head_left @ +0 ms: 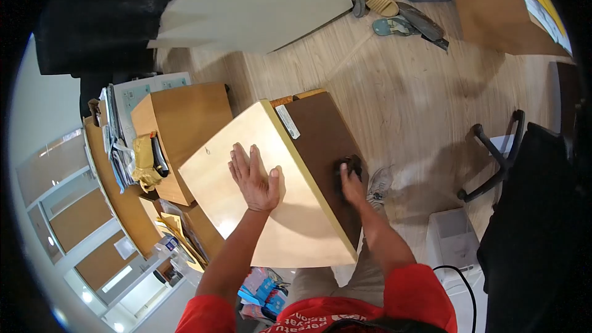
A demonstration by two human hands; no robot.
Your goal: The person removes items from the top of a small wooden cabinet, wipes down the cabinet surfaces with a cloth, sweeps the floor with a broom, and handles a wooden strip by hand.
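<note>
The wooden cabinet (302, 209) sits close in front of me, between eleven and twelve o'clock, its long edge slanting from eleven down toward five. My left hand (254, 184) lies flat on the pale panel (231, 142), fingers spread and thumb out toward one o'clock, gripping nothing — an open palm probably steadies the bulk by pressure alone. My right hand (352, 186) is at the dark brown face (317, 148), fingers curled about a small black fitting (353, 164); it might be a caster, but blur and my own hand keep me from being sure. One hand to each face seems a sensible split, I judge: pressing on one, gripping at the other, so the weight stays balanced. The white label (287, 121) is stuck near the brown face's eleven o'clock end, apart from both hands. My right shoe (380, 183) is just beyond that face, toward one o'clock, likely for a steadier stance. A second wooden cabinet (192, 124) stands near half past ten — and loose sandals (394, 26) lie well apart, a little past twelve.
</note>
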